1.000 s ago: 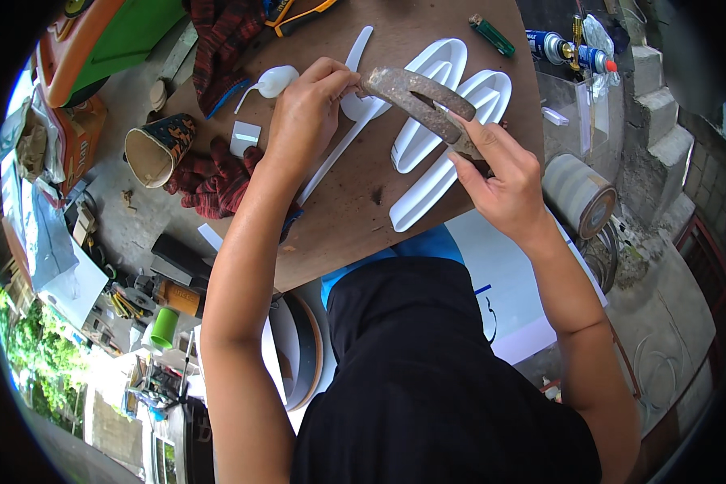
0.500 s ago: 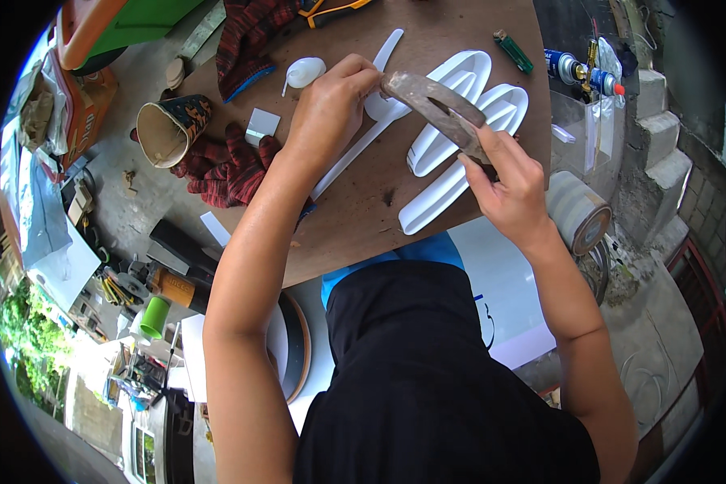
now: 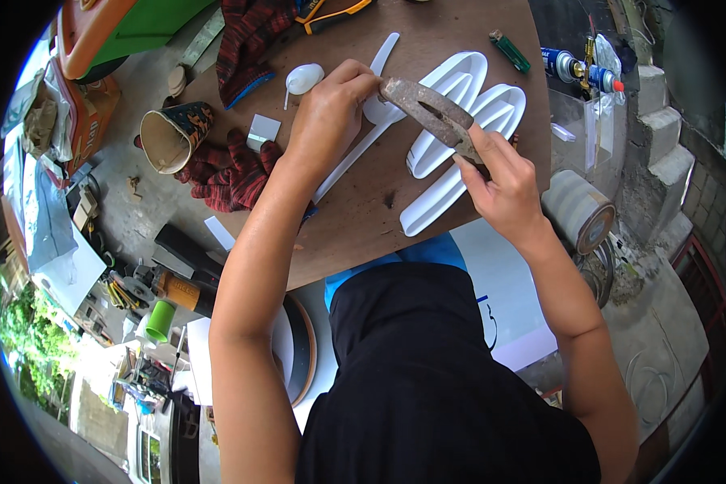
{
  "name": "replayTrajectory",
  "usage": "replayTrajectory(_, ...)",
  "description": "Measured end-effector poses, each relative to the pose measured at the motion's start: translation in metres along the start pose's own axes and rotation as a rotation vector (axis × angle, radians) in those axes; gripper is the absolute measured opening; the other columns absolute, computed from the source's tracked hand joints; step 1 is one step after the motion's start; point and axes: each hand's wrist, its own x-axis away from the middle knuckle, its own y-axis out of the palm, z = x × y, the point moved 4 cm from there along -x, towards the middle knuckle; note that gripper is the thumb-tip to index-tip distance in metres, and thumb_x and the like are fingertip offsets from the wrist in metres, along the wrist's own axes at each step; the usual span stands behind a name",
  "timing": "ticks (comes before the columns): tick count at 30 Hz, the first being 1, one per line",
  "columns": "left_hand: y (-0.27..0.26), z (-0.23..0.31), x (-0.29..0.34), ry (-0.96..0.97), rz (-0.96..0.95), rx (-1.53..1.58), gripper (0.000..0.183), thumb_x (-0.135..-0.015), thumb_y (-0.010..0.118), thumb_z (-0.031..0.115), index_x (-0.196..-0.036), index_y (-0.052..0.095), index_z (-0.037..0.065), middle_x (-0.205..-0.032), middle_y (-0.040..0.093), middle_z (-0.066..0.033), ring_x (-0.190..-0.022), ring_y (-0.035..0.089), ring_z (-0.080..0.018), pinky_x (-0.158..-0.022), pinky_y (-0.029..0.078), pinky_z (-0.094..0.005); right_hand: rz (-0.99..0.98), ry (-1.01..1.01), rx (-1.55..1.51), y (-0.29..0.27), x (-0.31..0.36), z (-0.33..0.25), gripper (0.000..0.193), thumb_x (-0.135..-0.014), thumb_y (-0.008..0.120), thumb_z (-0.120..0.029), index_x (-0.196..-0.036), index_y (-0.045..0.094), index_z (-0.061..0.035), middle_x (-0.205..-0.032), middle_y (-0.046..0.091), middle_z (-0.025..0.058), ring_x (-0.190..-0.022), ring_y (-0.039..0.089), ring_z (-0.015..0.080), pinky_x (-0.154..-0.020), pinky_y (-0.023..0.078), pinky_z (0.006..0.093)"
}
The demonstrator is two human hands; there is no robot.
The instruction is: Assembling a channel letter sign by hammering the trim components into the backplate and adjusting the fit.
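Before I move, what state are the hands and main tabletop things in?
Rusty slotted metal tool: held up
Right hand: closed on the tool
Left hand: fingers bent at the tool's far end, grip unclear
White looped channel piece: open side up
White squeeze bottle: lying on its side
Green lighter: lying, unlit
Patterned paper cup: uncovered
Red-black knit glove: unworn

Dressed in Black and Blue

Worn here is a matte black top (image 3: 440, 379), lightly creased, with a rounded edge in front. Beyond it, bright blue cloth (image 3: 440, 249) shows in a narrow band. Both arms (image 3: 254, 282) are bare from wrist to upper arm.
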Motion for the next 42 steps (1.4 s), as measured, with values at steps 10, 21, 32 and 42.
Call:
replayTrajectory(10,-0.016,0.015,0.021,-0.052,0.051,-0.032,0.026,-0.091,0.065,-0.007,-0.115,0.068,0.005,-0.104,0.069,-0.0132,-0.090,0.071,-0.0318,-0.075,0.055,-0.0378,0.111,0.046,-0.062,-0.025,0.000,-0.007,0.045,-0.085,0.076,0.001,-0.129,0.065,0.0048,-0.090,0.067,0.0153,-0.073,0.067,0.0275,-0.066,0.055,0.0360)
replayTrajectory(21,-0.075,0.000,0.104,-0.481,-0.007,-0.358,0.026,-0.086,0.075,0.008,-0.111,0.065,0.007,-0.107,0.064,-0.0139,-0.095,0.067,-0.0372,-0.079,0.054,-0.0460,0.102,0.089,-0.038,-0.039,0.020,0.001,0.044,-0.089,0.073,0.003,-0.130,0.060,0.0105,-0.093,0.067,0.0182,-0.076,0.067,0.0277,-0.069,0.055,0.0353)
replayTrajectory(32,-0.064,-0.001,0.087,-0.506,-0.044,-0.539,0.018,-0.087,0.074,0.012,-0.099,0.063,0.006,-0.099,0.061,-0.0116,-0.092,0.067,-0.0344,-0.074,0.055,-0.0455,0.096,0.111,-0.081,-0.040,0.012,-0.001,0.047,-0.088,0.073,0.004,-0.133,0.061,0.0055,-0.091,0.066,0.0160,-0.075,0.065,0.0255,-0.069,0.054,0.0346)
replayTrajectory(42,-0.055,0.044,0.064,-0.294,-0.091,-0.318,0.015,-0.092,0.069,0.004,-0.104,0.062,0.002,-0.094,0.063,-0.0147,-0.079,0.063,-0.0319,-0.069,0.051,-0.0400,0.080,0.210,-0.130,-0.043,0.024,0.010,0.048,-0.087,0.073,0.004,-0.134,0.063,0.0024,-0.088,0.065,0.0145,-0.073,0.064,0.0241,-0.068,0.053,0.0343)
